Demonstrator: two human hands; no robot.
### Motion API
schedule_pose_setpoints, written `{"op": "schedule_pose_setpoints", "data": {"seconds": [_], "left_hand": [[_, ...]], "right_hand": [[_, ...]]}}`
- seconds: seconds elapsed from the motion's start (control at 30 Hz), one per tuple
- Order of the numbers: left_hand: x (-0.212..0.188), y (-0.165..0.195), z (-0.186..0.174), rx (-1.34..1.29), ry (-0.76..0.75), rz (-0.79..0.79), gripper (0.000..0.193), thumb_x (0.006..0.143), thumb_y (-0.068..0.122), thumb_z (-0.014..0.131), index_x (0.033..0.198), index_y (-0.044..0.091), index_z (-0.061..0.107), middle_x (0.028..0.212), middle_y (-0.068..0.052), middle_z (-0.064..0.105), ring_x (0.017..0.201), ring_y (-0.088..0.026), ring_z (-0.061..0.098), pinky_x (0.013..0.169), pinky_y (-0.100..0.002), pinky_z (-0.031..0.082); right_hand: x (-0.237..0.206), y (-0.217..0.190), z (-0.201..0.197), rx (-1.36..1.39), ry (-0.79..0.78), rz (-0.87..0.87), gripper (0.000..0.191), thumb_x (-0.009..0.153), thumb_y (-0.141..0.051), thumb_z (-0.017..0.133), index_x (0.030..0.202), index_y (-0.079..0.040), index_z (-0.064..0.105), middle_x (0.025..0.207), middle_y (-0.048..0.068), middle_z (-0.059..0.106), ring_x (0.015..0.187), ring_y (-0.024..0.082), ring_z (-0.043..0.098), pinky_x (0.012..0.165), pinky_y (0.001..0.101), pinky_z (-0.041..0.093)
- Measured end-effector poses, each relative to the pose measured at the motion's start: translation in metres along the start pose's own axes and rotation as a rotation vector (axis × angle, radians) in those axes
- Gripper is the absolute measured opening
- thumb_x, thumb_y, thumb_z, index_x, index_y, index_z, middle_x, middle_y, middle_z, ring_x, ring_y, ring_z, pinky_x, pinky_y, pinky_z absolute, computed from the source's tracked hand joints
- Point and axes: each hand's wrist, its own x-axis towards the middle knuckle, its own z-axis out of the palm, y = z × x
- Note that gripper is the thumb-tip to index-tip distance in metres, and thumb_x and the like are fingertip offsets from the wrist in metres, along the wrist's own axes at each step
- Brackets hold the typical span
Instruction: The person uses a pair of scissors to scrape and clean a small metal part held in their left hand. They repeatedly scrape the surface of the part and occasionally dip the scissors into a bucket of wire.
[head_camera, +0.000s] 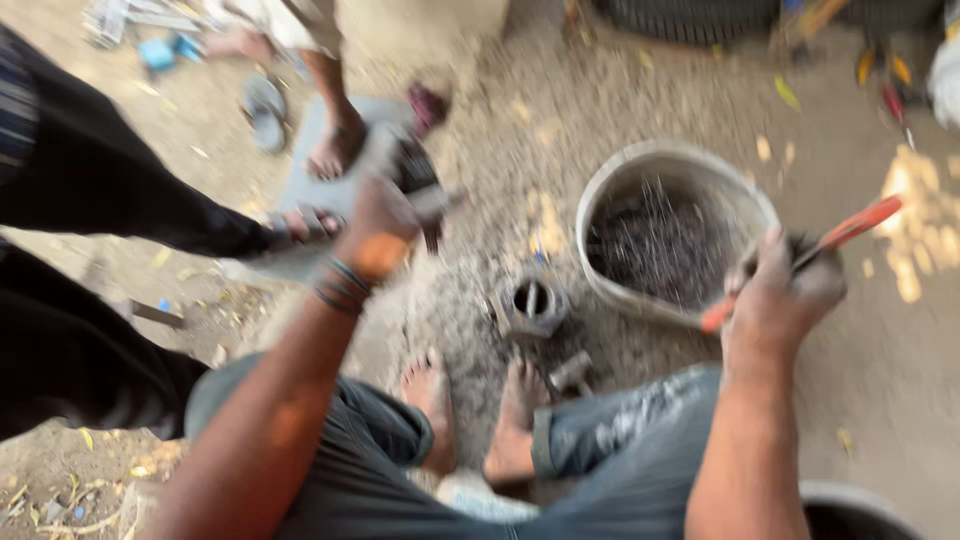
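orange-handled tool (845, 232), tilted; blurred grey part (405, 165)

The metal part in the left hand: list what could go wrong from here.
1. The left hand holds the dark metal part in the air above bare feet; if it slips, it may land on them.
2. Another person's hand reaches in close beside it and might get pinched.
3. The right hand grips orange-handled pliers over the bucket of dark liquid; they might drop in.
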Motion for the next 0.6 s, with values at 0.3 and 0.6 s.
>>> {"op": "schedule_pose_setpoints", "data": {"seconds": [0.3, 0.6], "left_hand": [[-0.042, 0.053, 0.068, 0.094, -0.223, 0.081, 0.057, 0.073, 0.02, 0.085, 0.116, 0.002, 0.052, 0.092, -0.025, 0.065, 0.086, -0.043, 0.063, 0.074, -0.049, 0.054], [-0.035, 0.08, 0.025, -0.311, -0.198, -0.253, 0.048, 0.082, 0.02, 0.086, 0.119, 0.002, 0.062, 0.095, -0.012, 0.07, 0.083, -0.016, 0.064, 0.071, -0.037, 0.058]], "right_hand": [[-0.097, -0.001, 0.097, -0.225, -0.567, -0.1, 0.019, 0.094, -0.016, 0.072, 0.108, -0.005, 0.065, 0.088, -0.001, 0.068, 0.076, 0.004, 0.058, 0.067, 0.0231, 0.051], [-0.103, 0.005, 0.098, -0.032, -0.69, 0.38, 0.012, 0.092, -0.013, 0.073, 0.102, -0.006, 0.075, 0.068, 0.0, 0.057, 0.051, 0.007, 0.044, 0.043, 0.0253, 0.033]]}}
